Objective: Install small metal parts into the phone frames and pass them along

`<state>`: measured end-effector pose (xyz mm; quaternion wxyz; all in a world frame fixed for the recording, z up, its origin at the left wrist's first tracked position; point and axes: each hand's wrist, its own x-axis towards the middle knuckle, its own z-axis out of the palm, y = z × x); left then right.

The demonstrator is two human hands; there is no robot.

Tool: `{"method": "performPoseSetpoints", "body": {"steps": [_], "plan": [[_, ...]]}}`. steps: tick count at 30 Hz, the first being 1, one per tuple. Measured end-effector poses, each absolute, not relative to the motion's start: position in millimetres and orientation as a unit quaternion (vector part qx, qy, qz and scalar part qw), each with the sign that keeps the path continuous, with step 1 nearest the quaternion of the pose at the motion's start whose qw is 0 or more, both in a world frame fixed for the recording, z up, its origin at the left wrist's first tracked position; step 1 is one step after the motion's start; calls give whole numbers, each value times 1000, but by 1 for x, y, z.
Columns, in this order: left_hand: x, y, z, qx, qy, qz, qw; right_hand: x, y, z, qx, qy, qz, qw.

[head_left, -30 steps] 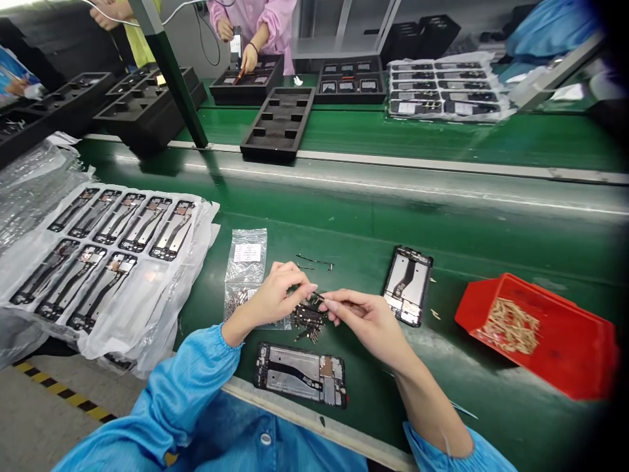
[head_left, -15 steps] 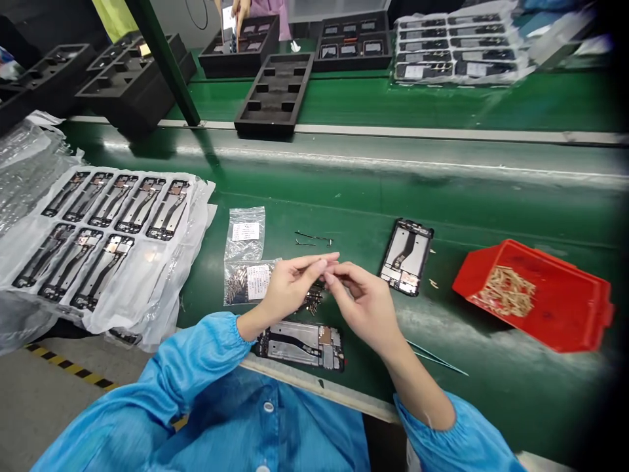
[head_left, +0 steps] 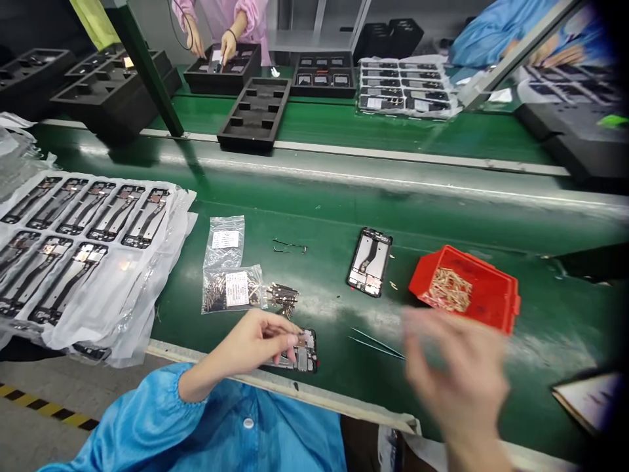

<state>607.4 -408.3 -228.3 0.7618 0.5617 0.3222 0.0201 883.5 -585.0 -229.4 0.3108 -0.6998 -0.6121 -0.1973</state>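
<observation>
My left hand point(head_left: 263, 344) is over a phone mid-frame point(head_left: 308, 354) at the table's front edge. Its thumb and fingers are pinched together; whatever lies between them is too small to make out. The hand covers the left part of that frame. My right hand point(head_left: 455, 373) is raised in front of a red bin point(head_left: 508, 305), smeared by motion, so its fingers cannot be read. Between the hands lie tweezers point(head_left: 377, 344). Farther back rests a second phone mid-frame point(head_left: 371, 262). A pile of small dark metal-tipped parts point(head_left: 284, 298) lies beyond my left hand.
Clear zip bags point(head_left: 233, 288) with labels lie left of the pile. Two thin dark strips point(head_left: 289, 245) lie behind it. A white tray point(head_left: 132, 278) of phone frames stands at left. Black trays point(head_left: 253, 118) sit across the bench, where co-workers' hands point(head_left: 228, 47) work.
My hands, which met above the pile, have parted. The left came down over the near phone frame; the right swung right toward the red bin. The view has shifted right.
</observation>
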Motion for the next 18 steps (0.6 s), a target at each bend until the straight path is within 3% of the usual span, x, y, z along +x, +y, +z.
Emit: {"method": "performPoseSetpoints", "body": {"steps": [2,5,9,13,18], "plan": [[611,-421,-228,580,329,-18,745,833,-578,-232,-619,-716,-46,321],[611,-433,-230,602,328,-35,727,788,-571,-241,-602,-726,30,331],[607,-438,-233,666,314,-36,676,782,-569,-252,-593,-727,50,343],[606,-439,-230,766,264,-13,586,786,-570,-257,-581,-755,50,301],[608,-438,-226,779,251,6,575,788,-569,-260,-576,-765,30,287]]}}
